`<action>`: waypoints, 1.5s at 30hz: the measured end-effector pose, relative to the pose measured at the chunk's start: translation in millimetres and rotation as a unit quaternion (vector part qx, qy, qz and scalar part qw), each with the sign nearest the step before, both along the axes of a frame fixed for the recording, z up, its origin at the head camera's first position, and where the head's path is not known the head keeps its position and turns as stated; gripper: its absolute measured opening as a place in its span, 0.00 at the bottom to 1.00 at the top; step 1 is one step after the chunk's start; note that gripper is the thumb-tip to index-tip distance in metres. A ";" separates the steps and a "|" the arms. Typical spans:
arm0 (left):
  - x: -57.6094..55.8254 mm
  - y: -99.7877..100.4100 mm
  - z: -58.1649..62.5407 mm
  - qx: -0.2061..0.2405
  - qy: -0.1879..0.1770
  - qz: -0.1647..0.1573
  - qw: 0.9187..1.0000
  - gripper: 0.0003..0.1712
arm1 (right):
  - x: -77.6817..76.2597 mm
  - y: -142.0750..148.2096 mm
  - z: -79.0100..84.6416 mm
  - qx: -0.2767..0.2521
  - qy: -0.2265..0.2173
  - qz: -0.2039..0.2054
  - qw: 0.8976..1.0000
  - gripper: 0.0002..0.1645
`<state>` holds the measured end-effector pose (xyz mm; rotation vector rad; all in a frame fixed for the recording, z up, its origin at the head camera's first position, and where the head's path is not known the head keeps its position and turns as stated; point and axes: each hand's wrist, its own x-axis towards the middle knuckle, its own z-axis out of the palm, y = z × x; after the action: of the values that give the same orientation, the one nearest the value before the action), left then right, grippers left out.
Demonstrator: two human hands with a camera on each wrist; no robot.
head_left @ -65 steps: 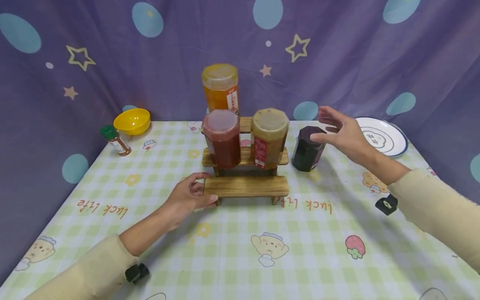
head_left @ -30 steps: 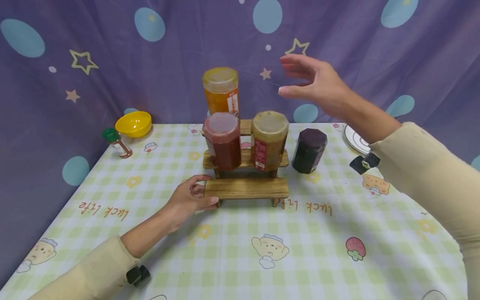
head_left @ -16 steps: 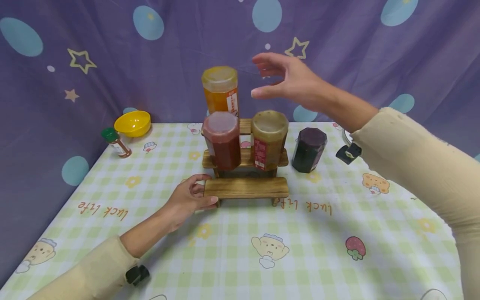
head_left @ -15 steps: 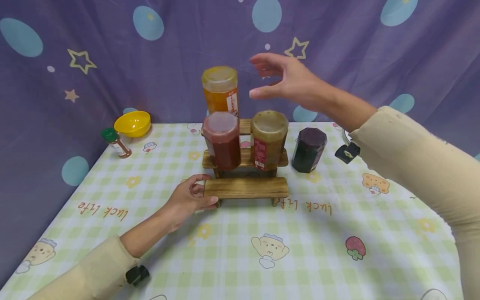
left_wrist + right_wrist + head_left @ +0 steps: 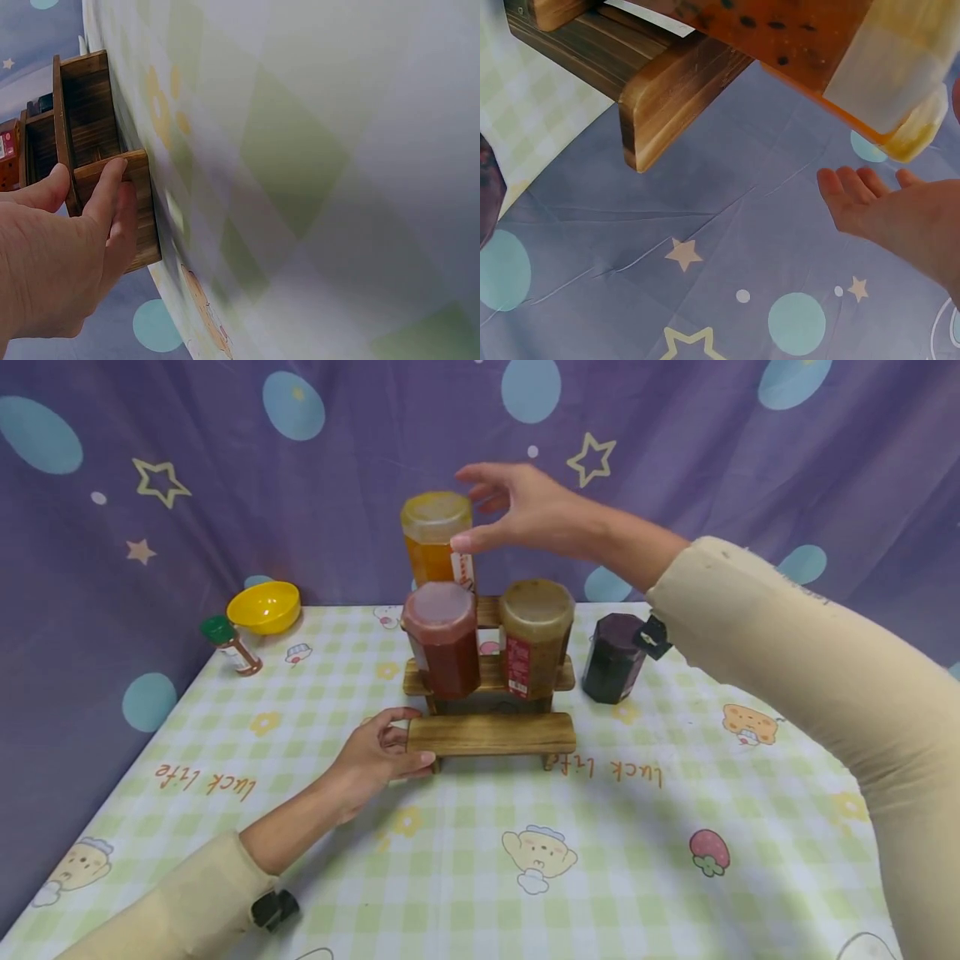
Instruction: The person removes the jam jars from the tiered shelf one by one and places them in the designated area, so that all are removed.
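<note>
A three-step wooden shelf rack (image 5: pixel 491 733) stands mid-table. My left hand (image 5: pixel 378 756) grips the left end of its lowest step, thumb on one side and fingers on the other, as the left wrist view shows too. On the top step is a jar of orange-yellow contents (image 5: pixel 429 556) with a yellowish lid. My right hand (image 5: pixel 525 514) is beside that jar's upper right, fingers spread from the thumb, thumb overlapping the jar in the head view. In the right wrist view the hand (image 5: pixel 900 214) shows a gap to the lid. The middle step holds a red jar (image 5: pixel 444 647) and a brownish-yellow jar (image 5: pixel 543 643).
A dark purple jar (image 5: pixel 611 664) stands on the table right of the rack, partly overlapped by the right wrist strap. A yellow bowl (image 5: pixel 264 608) and a green-capped shaker bottle (image 5: pixel 236 647) sit back left. Behind hangs a purple curtain (image 5: pixel 337 510).
My right hand has left the dark jar, risen and moved left to the orange-yellow jar on the top step. The right sleeve now hides the plate. My left hand stays on the rack.
</note>
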<state>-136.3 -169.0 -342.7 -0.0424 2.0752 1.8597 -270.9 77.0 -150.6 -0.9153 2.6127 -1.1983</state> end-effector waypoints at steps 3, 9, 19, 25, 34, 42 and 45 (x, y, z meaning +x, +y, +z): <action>0.0 0.1 -0.2 -0.001 0.000 0.001 1.000 0.38 | -5.4 -7.0 0.7 -0.001 -0.015 0.010 1.000 0.53; -0.1 0.2 -0.6 -0.001 -0.002 -0.001 1.000 0.39 | -13.1 -14.3 3.5 -0.004 -0.056 0.028 0.998 0.54; 1.3 2.0 -1.0 0.006 -0.001 -0.006 1.000 0.38 | -18.9 -23.7 -6.5 -0.058 -0.091 0.077 0.991 0.50; 2.0 2.2 -0.1 0.007 0.000 -0.005 1.000 0.38 | -17.2 -25.3 -7.0 -0.069 -0.095 0.079 0.990 0.50; 2.3 2.6 -0.3 0.003 -0.002 -0.005 1.000 0.38 | -18.6 -25.6 -6.8 -0.080 -0.113 0.080 0.987 0.47; 2.6 3.4 0.5 0.000 -0.007 -0.006 1.000 0.39 | -21.7 -23.3 -7.5 -0.085 -0.113 0.082 0.987 0.41; 2.5 3.7 0.9 -0.001 -0.005 -0.007 1.000 0.39 | -22.4 -22.5 -7.4 -0.085 -0.103 0.082 0.988 0.40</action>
<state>-133.8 -165.2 -341.8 -0.0386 2.0650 1.8458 -293.3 54.5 -158.0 -0.9572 2.2579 -1.4041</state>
